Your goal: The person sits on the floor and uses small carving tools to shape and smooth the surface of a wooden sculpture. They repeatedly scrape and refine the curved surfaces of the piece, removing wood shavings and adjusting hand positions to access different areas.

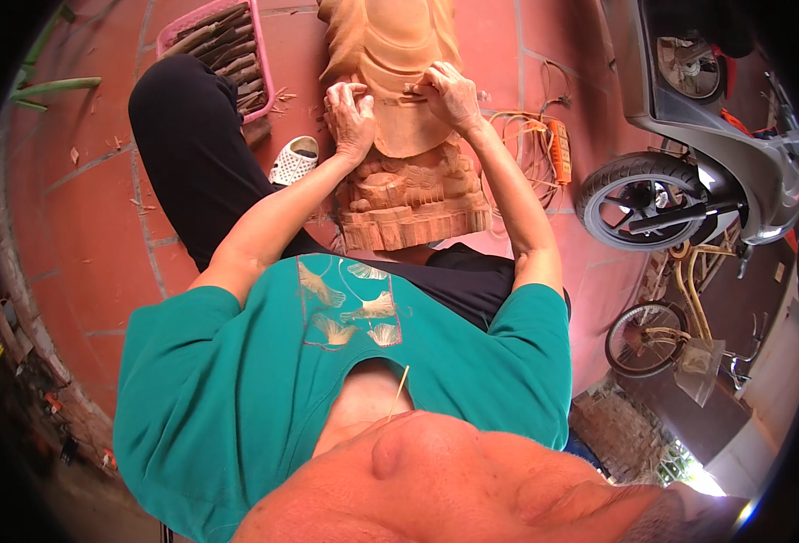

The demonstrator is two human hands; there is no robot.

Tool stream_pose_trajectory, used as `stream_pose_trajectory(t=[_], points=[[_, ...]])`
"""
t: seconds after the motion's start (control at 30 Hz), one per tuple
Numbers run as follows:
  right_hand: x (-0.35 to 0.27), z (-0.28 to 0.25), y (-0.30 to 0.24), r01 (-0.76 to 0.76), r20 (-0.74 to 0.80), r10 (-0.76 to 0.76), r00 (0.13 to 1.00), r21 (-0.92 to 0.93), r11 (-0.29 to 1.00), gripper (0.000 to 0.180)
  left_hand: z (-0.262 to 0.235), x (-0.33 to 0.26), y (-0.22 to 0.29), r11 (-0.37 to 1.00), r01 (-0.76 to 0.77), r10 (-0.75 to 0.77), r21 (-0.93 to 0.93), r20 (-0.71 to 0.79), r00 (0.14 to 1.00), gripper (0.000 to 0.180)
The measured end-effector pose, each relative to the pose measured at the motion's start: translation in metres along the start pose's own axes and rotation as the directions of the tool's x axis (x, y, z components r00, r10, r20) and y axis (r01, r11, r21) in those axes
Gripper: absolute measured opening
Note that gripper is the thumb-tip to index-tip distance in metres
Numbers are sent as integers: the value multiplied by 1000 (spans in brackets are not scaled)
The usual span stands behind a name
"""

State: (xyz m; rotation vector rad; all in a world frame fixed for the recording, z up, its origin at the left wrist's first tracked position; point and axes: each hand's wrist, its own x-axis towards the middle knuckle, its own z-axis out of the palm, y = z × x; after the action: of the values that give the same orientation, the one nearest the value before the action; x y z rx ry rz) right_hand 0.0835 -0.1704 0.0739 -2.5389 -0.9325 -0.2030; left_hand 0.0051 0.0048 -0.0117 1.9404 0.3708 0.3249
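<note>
A carved wooden statue [388, 41] lies on the floor in front of me, its rough, reddish carved base [417, 195] pointing towards my lap. My left hand [351, 119] rests at the statue's left edge with its fingers curled in; what they hold, if anything, is hidden. On the right side, my right hand [451, 98] has its fingers pinched together against the smooth carved folds. A small dark bit shows by its fingertips, too small to name. Both hands touch the lower part of the figure, a short gap of bare wood between them.
A pink basket [264, 71] full of long dark tools stands beyond my bent left knee. Near the statue lies a white clog [294, 160]. To the right are an orange power strip [559, 152] with looped cable, a motorbike [639, 201] and a bicycle [645, 339]. Wood chips dot the red tiles.
</note>
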Motion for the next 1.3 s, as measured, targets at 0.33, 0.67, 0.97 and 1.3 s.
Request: stream_pose_trajectory(t=[0.33,0.67,0.97,1.3], points=[[-2,13,-8,34,-70,-40,997,-83,996,15,-1,-4,4,998,-52,54,42,-47,997,20],[-7,32,-17,-171,-191,167,967,-4,985,19,7,3,-8,997,-14,13,-78,-21,1000,22],[-19,2,9,-109,-58,112,992,43,993,12,3,-1,1,999,-43,43,14,-39,998,21],[2,33,-12,-64,-147,71,987,52,997,13,5,-2,-2,1000,-21,21,-7,-26,999,21]])
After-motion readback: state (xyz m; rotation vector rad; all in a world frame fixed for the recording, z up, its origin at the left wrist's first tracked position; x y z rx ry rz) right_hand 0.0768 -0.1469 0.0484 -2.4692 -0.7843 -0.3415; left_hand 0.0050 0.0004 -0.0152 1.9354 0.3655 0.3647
